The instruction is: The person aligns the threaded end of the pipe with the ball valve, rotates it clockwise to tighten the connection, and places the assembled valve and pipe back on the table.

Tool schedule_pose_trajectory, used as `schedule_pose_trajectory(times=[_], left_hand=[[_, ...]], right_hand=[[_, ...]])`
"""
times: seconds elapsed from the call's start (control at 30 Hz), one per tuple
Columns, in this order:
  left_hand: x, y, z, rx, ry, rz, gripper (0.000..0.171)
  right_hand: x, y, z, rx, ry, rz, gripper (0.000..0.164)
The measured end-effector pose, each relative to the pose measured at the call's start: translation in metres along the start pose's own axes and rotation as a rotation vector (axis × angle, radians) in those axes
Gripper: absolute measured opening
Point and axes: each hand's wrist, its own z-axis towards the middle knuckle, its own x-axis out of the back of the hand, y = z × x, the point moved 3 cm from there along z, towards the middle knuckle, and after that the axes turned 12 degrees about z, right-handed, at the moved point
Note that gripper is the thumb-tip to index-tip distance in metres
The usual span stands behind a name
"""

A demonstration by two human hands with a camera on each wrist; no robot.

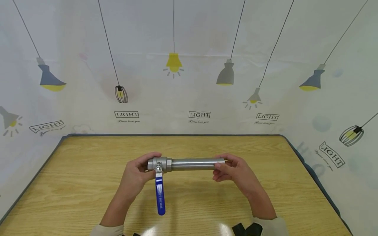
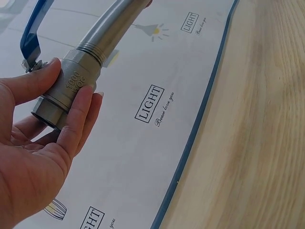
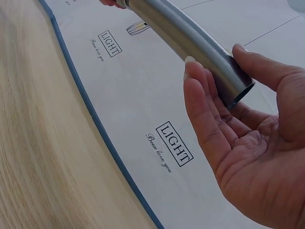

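Observation:
A metal ball valve point(image 1: 161, 163) with a blue lever handle point(image 1: 160, 196) is joined to a plain steel pipe point(image 1: 193, 164), and the two lie level above the table. My left hand point(image 1: 136, 177) grips the valve body at its open end, thumb on one side and fingers on the other. In the left wrist view, threads point(image 2: 90, 50) show where the pipe meets the valve point(image 2: 69, 83). At the pipe's far end, my right hand point(image 1: 236, 170) pinches it between thumb and fingers. The pipe's open end point(image 3: 240, 95) shows in the right wrist view. The lever points toward me.
A wood-grain table point(image 1: 88, 196) with a dark blue edge strip point(image 1: 177, 134) lies beneath the hands. White sheeting point(image 1: 200, 32) printed with lamps and lettering rises behind it and at both sides. Black straps point(image 1: 248, 229) show near the right sleeve.

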Motion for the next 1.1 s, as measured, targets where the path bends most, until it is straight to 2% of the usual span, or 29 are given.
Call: schedule_pose_trajectory(times=[0.4, 0.83, 1.1], left_hand=[[0.0021, -0.0015, 0.0006, -0.008, 0.003, 0.002, 0.046], [0.0012, -0.0002, 0.0004, -0.002, -0.001, -0.021, 0.046], [0.0008, 0.0026, 0.0000, -0.008, 0.004, -0.012, 0.047]], right_hand=[[0.0012, 0.0004, -0.0006, 0.034, -0.063, 0.016, 0.040], [0.0030, 0.0020, -0.0003, 0.032, -0.075, 0.018, 0.036], [0.0023, 0.0021, 0.0001, 0.010, -0.044, 0.003, 0.032]])
